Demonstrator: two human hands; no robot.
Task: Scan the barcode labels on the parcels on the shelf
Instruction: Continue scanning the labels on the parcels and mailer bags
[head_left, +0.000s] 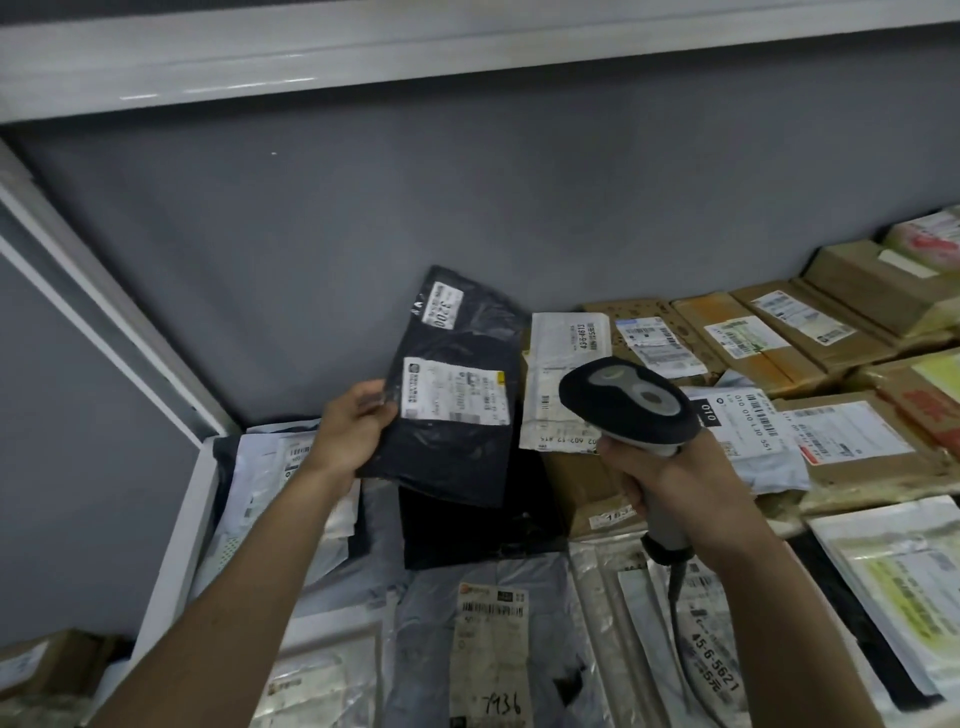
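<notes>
A: What lies at the far left of the shelf (176, 525)?
B: A white mailer (270, 483) against the shelf's left wall, partly hidden by the forearm. Outside the wall, at the near left corner, sits a cardboard box (47, 665).

A: And the left hand (353, 431)?
B: It pinches the left edge of a black poly parcel (457, 389), thumb on the front, fingers behind. The parcel is lifted clear of the pile and tilted, with its shipping label (454, 395) facing the camera and a smaller sticker (444, 305) near its top. Below it lies another black parcel (478, 519).

A: What is in the near middle?
B: Grey and clear bags lying flat; one grey bag (488, 649) carries a barcode label with handwritten digits, blurred, possibly "7936".

A: The right hand (675, 483)?
B: Its fingers are wrapped round the handle of a barcode scanner (628, 402), whose dark head sits just right of the black parcel; its cable (675, 582) hangs down.

A: And further right?
B: A white parcel (566, 374) stands behind the scanner. Brown cartons (769, 332) fill the far right in a row, labels up, and a pale mailer (753, 436) lies in front of them.
</notes>
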